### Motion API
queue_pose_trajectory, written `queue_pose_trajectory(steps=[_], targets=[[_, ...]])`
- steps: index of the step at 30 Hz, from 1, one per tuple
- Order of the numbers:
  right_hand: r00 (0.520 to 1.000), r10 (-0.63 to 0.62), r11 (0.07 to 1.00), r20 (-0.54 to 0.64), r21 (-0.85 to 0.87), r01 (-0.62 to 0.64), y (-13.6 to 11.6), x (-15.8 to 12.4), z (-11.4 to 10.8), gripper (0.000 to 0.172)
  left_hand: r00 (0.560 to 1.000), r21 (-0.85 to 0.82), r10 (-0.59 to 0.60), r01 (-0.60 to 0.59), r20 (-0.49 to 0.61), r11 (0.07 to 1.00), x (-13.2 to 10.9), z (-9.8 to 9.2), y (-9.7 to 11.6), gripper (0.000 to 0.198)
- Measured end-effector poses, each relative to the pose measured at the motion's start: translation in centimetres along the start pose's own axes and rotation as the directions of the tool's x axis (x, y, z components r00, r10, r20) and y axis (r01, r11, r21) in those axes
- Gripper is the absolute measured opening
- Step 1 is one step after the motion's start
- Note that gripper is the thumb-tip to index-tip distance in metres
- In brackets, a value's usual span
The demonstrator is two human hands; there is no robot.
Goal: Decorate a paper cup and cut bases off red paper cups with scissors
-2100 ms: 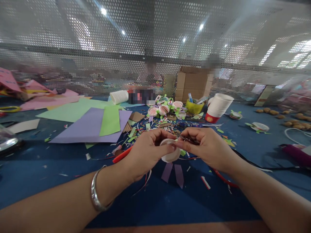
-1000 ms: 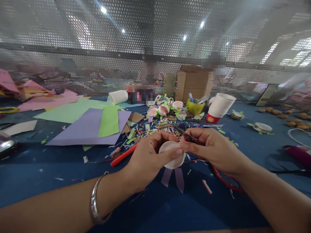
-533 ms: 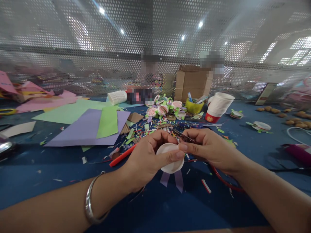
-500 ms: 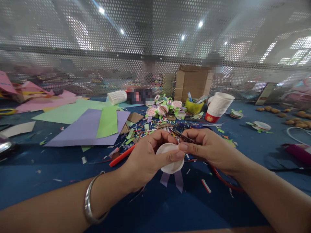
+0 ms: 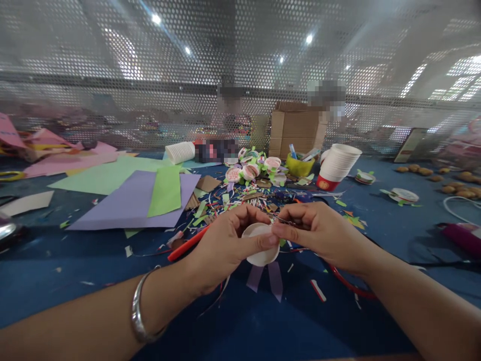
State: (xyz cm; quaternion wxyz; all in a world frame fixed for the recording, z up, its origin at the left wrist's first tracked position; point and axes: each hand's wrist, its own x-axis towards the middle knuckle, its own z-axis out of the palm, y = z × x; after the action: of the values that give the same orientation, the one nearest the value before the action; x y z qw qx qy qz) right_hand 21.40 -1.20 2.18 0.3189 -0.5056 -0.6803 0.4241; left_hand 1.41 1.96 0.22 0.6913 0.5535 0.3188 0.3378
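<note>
My left hand is closed on a white paper cup bottom, its thumb lying across the round face. Two purple paper strips hang below the disc. At the disc's right edge, the thumb and fingers of my right hand are pinched together. A thin dark metal tool shows between those right fingers; its kind is mostly hidden. Beside my left hand lies a red stick-like piece. A red loop passes under my right wrist.
Paper scraps litter the table beyond my hands. Purple paper with a green strip lies left. Finished paper-cup figures are heaped at the back, near a yellow bowl, stacked cups and a cardboard box.
The disc has shifted slightly left and tilted. My right fingers have drawn in at its edge, and the metal tool shows less. Both hands keep their hold.
</note>
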Motion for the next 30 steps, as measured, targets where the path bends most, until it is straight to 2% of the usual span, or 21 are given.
queue_pose_trajectory(steps=[5,10,17,21,23,25,27,30], targets=[[1.0,-0.002,1.0,-0.023,-0.025,0.002,0.1,0.1,-0.1,0.025,1.0,0.024,0.012,-0.011,-0.025,1.0,-0.1,0.1,0.0,0.044],[1.0,-0.002,0.999,-0.002,-0.046,0.002,-0.1,0.0,0.0,0.026,0.997,0.048,0.021,-0.017,-0.08,0.999,-0.1,0.1,-0.1,0.033],[1.0,0.015,1.0,-0.011,-0.021,-0.015,-0.1,-0.2,0.0,0.026,0.999,0.091,-0.006,0.01,-0.039,0.996,0.1,-0.1,0.4,0.036],[1.0,0.024,0.999,-0.006,-0.037,-0.024,0.1,0.0,-0.1,0.023,0.981,0.224,0.069,-0.027,-0.182,0.974,0.7,-1.0,1.8,0.039],[0.999,0.031,0.998,-0.007,-0.056,-0.031,0.1,0.1,-0.2,0.023,0.96,0.335,0.125,-0.034,-0.252,0.942,1.9,-2.5,2.8,0.038],[0.999,0.033,0.997,-0.009,-0.075,-0.034,0.0,0.1,-0.3,0.023,0.933,0.496,0.226,-0.06,-0.282,0.866,3.9,-5.0,3.9,0.037],[0.999,0.035,0.995,-0.005,-0.089,-0.035,0.0,0.2,-0.3,0.024,0.859,0.707,0.37,-0.015,-0.353,0.708,6.5,-8.3,4.9,0.04],[0.999,0.042,0.993,0.0,-0.115,-0.042,0.1,0.4,-0.3,0.023,0.796,0.773,0.428,0.078,-0.429,0.63,10.0,-13.2,5.8,0.048]])
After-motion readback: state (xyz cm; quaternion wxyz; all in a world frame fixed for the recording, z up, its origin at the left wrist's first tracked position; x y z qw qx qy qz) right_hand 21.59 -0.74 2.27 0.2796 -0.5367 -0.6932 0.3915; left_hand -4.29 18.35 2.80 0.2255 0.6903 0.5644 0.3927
